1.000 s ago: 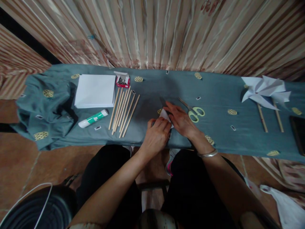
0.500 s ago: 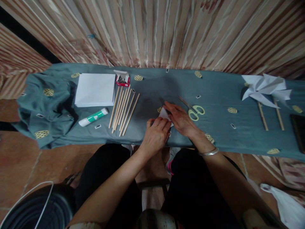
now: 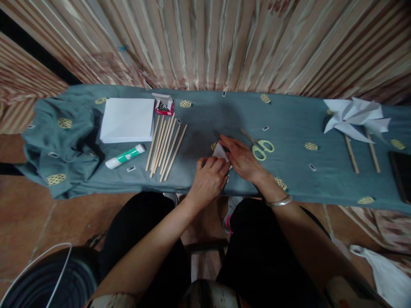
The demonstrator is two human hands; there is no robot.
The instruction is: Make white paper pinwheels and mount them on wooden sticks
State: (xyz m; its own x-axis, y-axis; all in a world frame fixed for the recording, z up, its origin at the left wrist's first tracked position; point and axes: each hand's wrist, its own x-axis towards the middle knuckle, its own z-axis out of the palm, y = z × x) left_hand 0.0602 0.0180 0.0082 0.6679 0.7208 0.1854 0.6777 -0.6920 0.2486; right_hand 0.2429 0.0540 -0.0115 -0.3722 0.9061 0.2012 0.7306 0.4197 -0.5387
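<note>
Flanking hands: scissors, sticks

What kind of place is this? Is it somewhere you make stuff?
Probably a home craft spot: a narrow cloth-covered table against a curtain, laid with paper, sticks, glue, scissors and finished pinwheels.

folded paper mostly under hands, phone cropped

Sticks between paper stack and hands, scissors right.
</note>
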